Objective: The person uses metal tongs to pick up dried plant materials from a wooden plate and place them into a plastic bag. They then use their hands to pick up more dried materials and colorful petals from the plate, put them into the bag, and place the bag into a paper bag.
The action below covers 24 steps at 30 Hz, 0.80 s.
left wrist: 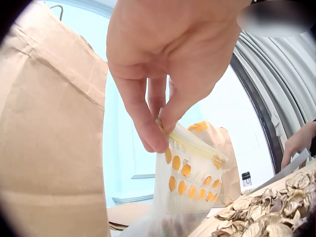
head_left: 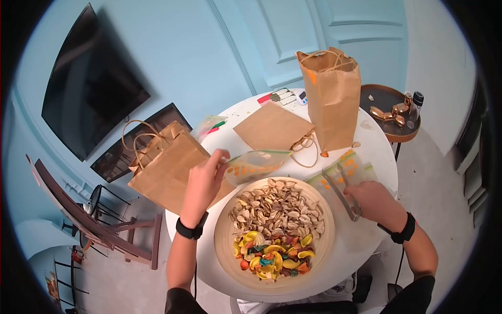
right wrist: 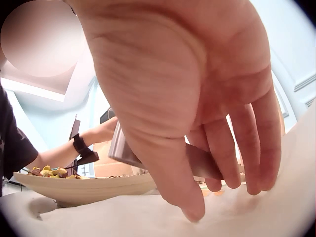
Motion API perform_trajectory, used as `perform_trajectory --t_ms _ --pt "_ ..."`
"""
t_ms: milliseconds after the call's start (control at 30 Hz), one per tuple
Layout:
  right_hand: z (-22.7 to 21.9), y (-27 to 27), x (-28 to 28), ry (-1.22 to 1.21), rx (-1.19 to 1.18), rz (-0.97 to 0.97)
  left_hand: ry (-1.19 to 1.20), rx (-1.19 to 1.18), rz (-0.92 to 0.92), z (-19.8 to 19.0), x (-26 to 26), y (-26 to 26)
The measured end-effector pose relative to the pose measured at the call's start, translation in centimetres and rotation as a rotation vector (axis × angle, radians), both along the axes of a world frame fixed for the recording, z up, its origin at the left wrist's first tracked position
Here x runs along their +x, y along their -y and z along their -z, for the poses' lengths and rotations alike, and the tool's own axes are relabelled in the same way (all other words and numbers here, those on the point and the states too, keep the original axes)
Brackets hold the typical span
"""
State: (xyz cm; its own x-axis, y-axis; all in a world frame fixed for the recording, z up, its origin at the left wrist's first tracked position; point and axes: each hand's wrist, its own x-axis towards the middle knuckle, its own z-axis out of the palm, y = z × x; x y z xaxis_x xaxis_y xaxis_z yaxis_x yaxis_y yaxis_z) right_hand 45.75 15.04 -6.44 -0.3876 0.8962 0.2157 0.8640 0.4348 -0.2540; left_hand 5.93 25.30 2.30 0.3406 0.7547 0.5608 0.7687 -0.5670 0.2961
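My left hand (head_left: pixel 203 180) pinches the top corner of a clear zip bag (head_left: pixel 256 164) printed with orange spots. In the left wrist view the bag (left wrist: pixel 190 173) hangs from thumb and fingertips. On the right, my right hand (head_left: pixel 375 202) holds metal tongs (head_left: pixel 354 212) low over the table, between thumb and fingers (right wrist: pixel 222 148). Under the tongs' tips lies another spotted zip bag (head_left: pixel 348 163). Between the hands sits a wide round wooden bowl (head_left: pixel 222 235), with pale dried petals (head_left: pixel 277 206) at its far side and yellow, orange and teal dried pieces (head_left: pixel 272 256) nearer me.
A paper bag (head_left: pixel 167 162) stands at the left and a taller one (head_left: pixel 334 99) at the back right. Between them a flat paper bag (head_left: pixel 269 125) lies on the round white table (head_left: pixel 366 235). Behind it are small packets (head_left: pixel 282 96). A side table (head_left: pixel 384 94) holds a copper balloon-dog figure (head_left: pixel 392 116).
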Motion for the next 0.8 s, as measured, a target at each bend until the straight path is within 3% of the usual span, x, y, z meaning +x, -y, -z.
perform_trajectory --t_ms 133,333,500,633,800 --pt "-0.4 0.6 -0.7 0.046 -0.024 0.000 0.147 -0.141 0.063 -3.7 1.6 -1.4" --pt "1.5 0.6 -0.3 0.032 -0.057 0.003 0.388 0.022 0.216 -13.3 -0.5 -3.6" --pt "1.6 0.7 -0.6 0.042 -0.057 0.024 0.486 0.136 0.155 -21.2 -5.0 -1.3" --pt "1.7 0.6 -0.5 0.054 -0.056 0.023 0.436 0.267 0.021 -24.5 -9.8 0.5" --pt "1.6 0.5 -0.6 0.053 -0.058 0.016 0.399 0.335 -0.114 -24.7 -14.1 1.5"
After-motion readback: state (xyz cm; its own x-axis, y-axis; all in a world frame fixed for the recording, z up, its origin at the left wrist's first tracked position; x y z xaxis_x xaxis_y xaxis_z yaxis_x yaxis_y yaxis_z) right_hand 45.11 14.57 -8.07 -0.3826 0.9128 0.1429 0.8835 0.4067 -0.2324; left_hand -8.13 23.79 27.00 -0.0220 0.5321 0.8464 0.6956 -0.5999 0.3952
